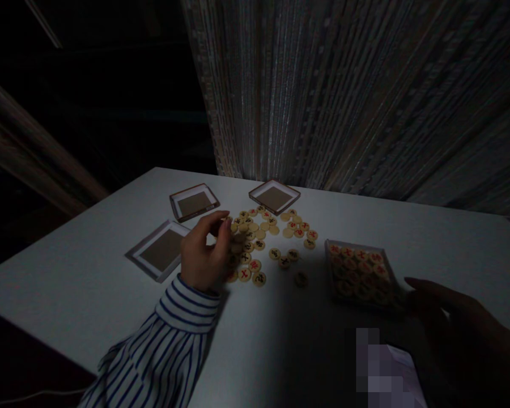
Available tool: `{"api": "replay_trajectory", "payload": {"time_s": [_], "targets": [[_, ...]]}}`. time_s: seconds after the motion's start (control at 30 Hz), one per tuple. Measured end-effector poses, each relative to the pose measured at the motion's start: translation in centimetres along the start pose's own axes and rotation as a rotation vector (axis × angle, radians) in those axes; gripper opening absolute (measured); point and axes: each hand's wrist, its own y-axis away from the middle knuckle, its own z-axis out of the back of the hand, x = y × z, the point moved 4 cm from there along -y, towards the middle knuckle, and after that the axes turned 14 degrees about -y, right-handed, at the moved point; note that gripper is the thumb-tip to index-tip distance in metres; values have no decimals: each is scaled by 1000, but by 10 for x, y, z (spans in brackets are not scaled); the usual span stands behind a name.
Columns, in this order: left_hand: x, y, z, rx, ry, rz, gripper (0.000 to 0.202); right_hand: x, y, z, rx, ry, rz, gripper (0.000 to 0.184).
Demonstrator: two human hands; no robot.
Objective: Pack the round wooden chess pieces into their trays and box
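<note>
My left hand (204,249), in a striped cuff, is at the left edge of a loose spread of round Chinese chess pieces (254,265). Its thumb and forefinger are pinched together on a pale piece (226,218). To the right, a clear-walled box (391,271) stands with rows of pieces in it, the red-marked ones showing at its far side. In deep shadow, my right hand (463,323) is beside that box, fingers apart and stretched toward its near right corner. Whether they touch the box is too dark to see.
An open box part (194,202) lies back left, another box part (274,196) back centre, and a pale-rimmed one (158,249) left of my hand. A phone-like device (403,368), partly pixelated, is at the near right. String curtains (276,90) hang behind the white table (89,249).
</note>
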Motion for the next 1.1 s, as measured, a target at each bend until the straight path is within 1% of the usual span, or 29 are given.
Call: {"api": "replay_trajectory", "payload": {"time_s": [0.03,0.13,0.2,0.3,0.4,0.63,0.73,0.77,0.83,0.93,1.0,1.03,1.1], "targets": [[2,0,0,-1,20,28,19,-1,0,2,-65,24,-43,15],[7,0,-1,3,66,55,21,2,-2,0,-80,-27,-52,15],[6,0,-1,43,75,0,21,6,-4,-2,-39,-42,-11,15],[-2,1,-4,185,128,-158,12,9,-8,-2,19,5,37,15],[-10,3,-7,296,206,-263,8,9,-9,-1,16,29,63,17],[-17,9,-13,434,241,-330,8,10,-7,-3,72,30,140,19],[-19,10,-13,494,244,-370,8,16,-14,-3,74,-23,204,17],[-19,10,-13,507,245,-381,8,20,-19,-3,85,-41,233,16],[-18,9,-13,533,240,-396,8,31,-31,-5,204,-49,275,18],[-17,10,-14,576,239,-425,9,55,-53,-6,375,34,353,19],[-17,11,-15,603,232,-460,12,73,-67,-3,390,52,387,19],[-17,12,-15,618,220,-478,15,82,-73,0,354,36,403,19],[-17,15,-17,660,180,-512,22,93,-81,0,338,13,380,20]]}}
